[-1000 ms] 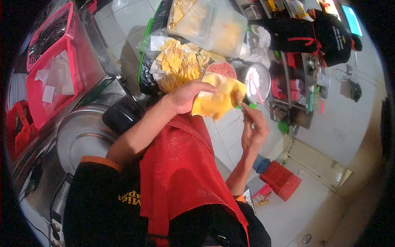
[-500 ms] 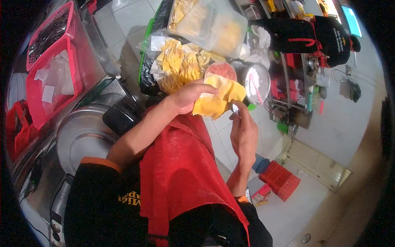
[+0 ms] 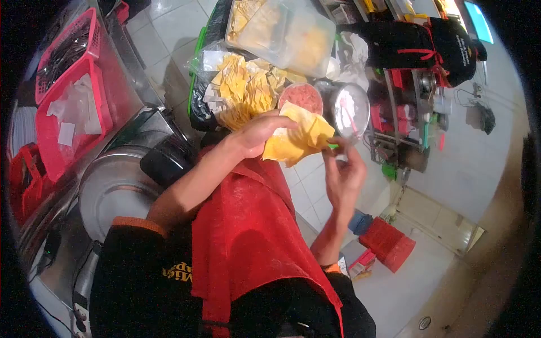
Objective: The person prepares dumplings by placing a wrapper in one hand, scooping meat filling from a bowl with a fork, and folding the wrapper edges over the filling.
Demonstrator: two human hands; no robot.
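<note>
My left hand (image 3: 260,134) holds several thin yellow wrapper sheets (image 3: 298,138), with the thumb lying on top of them. My right hand (image 3: 345,169) is at the right edge of the sheets, fingers pinched together near a corner; what they hold is too small to make out. Just beyond the sheets sits a bowl of pink filling (image 3: 301,97). To its right is a round metal bowl (image 3: 350,107) with a pink-handled tool in it. A heap of yellow wrappers (image 3: 242,87) lies behind my left hand.
Clear plastic containers (image 3: 282,34) stand at the back. Pink baskets (image 3: 70,135) and a large round metal lid (image 3: 115,191) are on the left. Another person (image 3: 417,50) in black stands at the upper right near shelves. Red crates (image 3: 387,245) sit on the floor.
My right hand has moved a little right and up, and the shiny utensil seen in it before is no longer plainly visible. The sheets' right side has shifted.
</note>
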